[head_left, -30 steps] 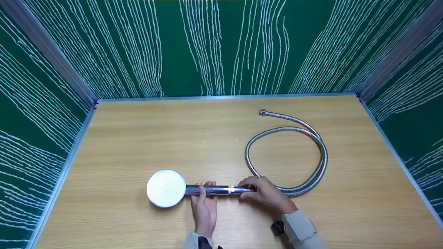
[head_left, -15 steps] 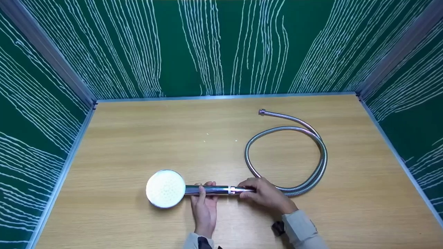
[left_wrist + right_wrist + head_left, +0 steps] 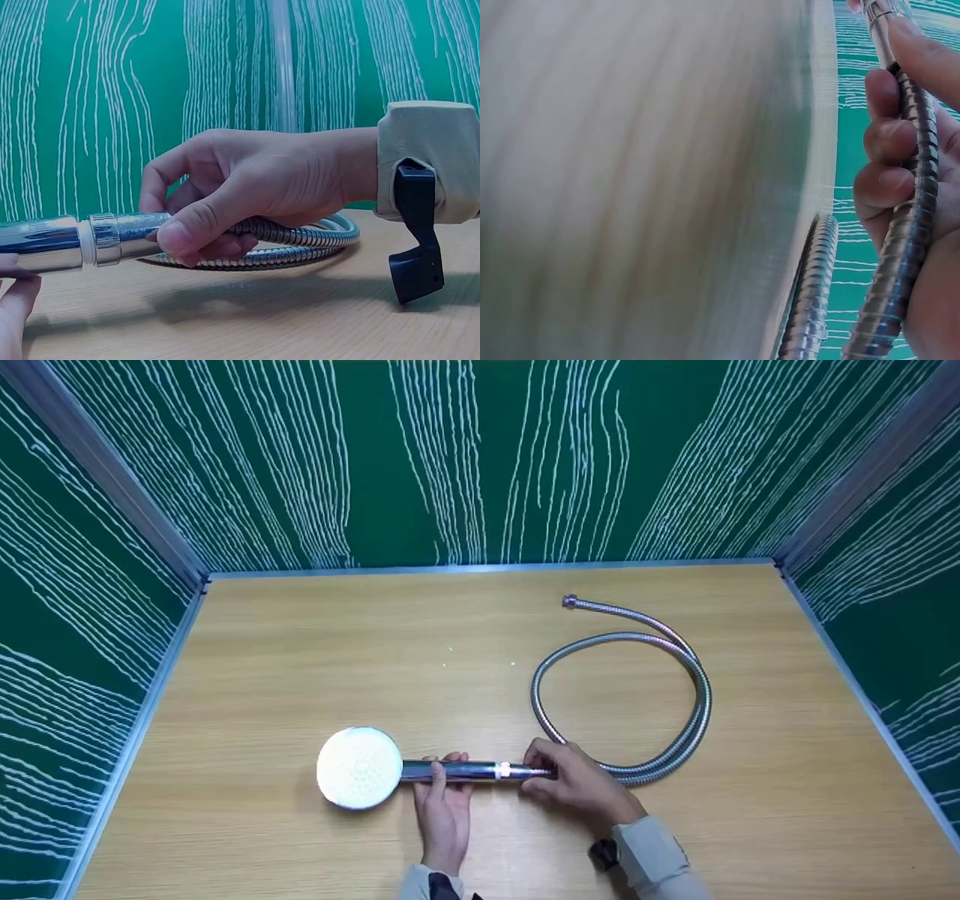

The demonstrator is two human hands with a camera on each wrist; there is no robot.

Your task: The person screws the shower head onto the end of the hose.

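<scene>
A chrome hand shower with a round white face [image 3: 360,768] lies crosswise near the front, its handle [image 3: 480,771] pointing right. My left hand [image 3: 444,825] holds that handle from below, thumb over the top. At the handle's end, my right hand [image 3: 585,786] pinches the tapered metal connector [image 3: 139,234] of a flexible shower hose [image 3: 703,697] between thumb and fingers. In the left wrist view, a white ring [image 3: 87,241] shows between handle and connector. The right wrist view shows the hose [image 3: 911,225] running along my palm, fingers curled beside it.
The hose loops on the wooden table [image 3: 300,660] at right, its free end with a nut [image 3: 570,601] toward the back. Small white specks [image 3: 513,664] lie mid-table. Green walls [image 3: 405,510] with white wavy lines enclose the back and sides.
My right fingers shift a little on the connector, the index finger lifting and drawing slightly right. The left hand and the hand shower stay in place.
</scene>
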